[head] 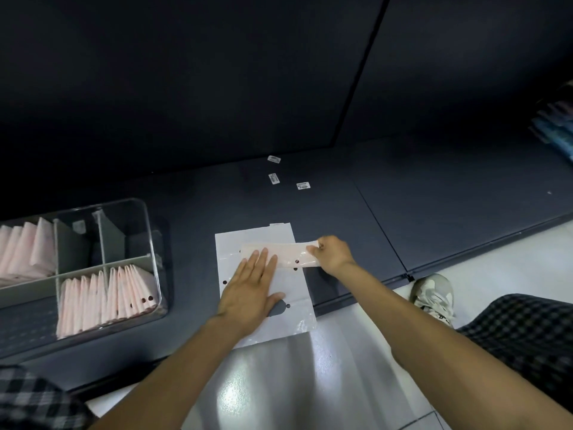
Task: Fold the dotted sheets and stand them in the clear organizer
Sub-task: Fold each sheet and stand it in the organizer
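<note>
A pale dotted sheet (297, 293) lies on the dark low shelf (418, 197), its near end hanging over the shelf's front edge. Its far part is folded over into a pinkish band (288, 254). My left hand (251, 283) lies flat on the sheet, fingers straight, fingertips on the band. My right hand (331, 254) pinches the band's right end. The clear organizer (145, 243) stands at the left on the shelf, with several folded pink sheets (105, 299) upright in its front compartment and more in the back left one.
Three small barcode labels (274, 178) lie on the shelf behind the sheet. Two back compartments of the organizer hold no sheets. A shoe (432, 294) and checked trouser legs are on the glossy white floor at the right. Blue packets (555, 131) sit at far right.
</note>
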